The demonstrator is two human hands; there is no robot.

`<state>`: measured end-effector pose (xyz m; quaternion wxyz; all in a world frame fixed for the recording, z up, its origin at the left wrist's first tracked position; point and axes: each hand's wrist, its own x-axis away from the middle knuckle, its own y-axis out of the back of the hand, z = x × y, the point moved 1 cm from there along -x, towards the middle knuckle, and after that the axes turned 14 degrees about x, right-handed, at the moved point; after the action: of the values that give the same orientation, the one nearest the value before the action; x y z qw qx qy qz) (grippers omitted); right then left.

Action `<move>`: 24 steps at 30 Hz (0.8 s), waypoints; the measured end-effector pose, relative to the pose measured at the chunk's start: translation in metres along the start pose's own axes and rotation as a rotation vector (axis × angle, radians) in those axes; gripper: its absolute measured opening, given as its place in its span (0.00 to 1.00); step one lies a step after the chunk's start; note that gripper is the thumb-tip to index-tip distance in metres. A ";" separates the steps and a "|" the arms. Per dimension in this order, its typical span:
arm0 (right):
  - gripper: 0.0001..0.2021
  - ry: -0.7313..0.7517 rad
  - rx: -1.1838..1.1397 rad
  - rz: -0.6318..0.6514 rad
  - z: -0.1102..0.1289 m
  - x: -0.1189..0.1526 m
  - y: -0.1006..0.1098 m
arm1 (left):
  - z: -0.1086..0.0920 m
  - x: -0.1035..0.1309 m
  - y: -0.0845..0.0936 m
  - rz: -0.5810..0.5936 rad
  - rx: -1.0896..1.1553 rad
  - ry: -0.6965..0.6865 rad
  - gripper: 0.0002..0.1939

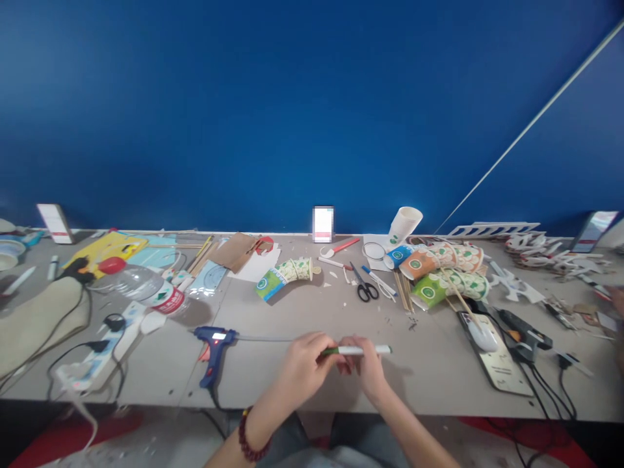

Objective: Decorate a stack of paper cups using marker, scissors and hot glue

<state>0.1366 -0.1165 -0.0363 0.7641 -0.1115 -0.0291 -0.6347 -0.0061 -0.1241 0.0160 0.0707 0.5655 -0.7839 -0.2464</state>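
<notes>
A white marker (pixel 351 350) with green at its ends lies sideways between my two hands, just above the table's front part. My left hand (pixel 305 364) has its fingers closed around the green left end. Farther along the barrel, my right hand (pixel 368 370) grips the marker with thumb and fingers. To the left, a blue hot glue gun (pixel 214 344) rests on its side, and its glue stick (pixel 263 338) points toward my left hand. Beyond my hands lie several nested paper cups (pixel 287 276) and black-handled scissors (pixel 367 291).
A plastic bottle (pixel 146 286) and a power strip (pixel 110 351) occupy the left. At right lie stacked paper cups (pixel 439 260), a mouse (pixel 481 335) and a black glue gun (pixel 524 331). A phone (pixel 323 224) leans on the blue wall. A person's hand (pixel 618 302) shows at the right edge.
</notes>
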 end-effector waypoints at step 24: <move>0.15 -0.129 0.615 -0.373 0.004 -0.021 0.093 | 0.092 0.127 0.081 -0.879 -0.884 0.406 0.25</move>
<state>0.2234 -0.0799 -0.0490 0.6295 0.0907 -0.2865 -0.7165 -0.1553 -0.1935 -0.0471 0.3359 0.7861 -0.2755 -0.4397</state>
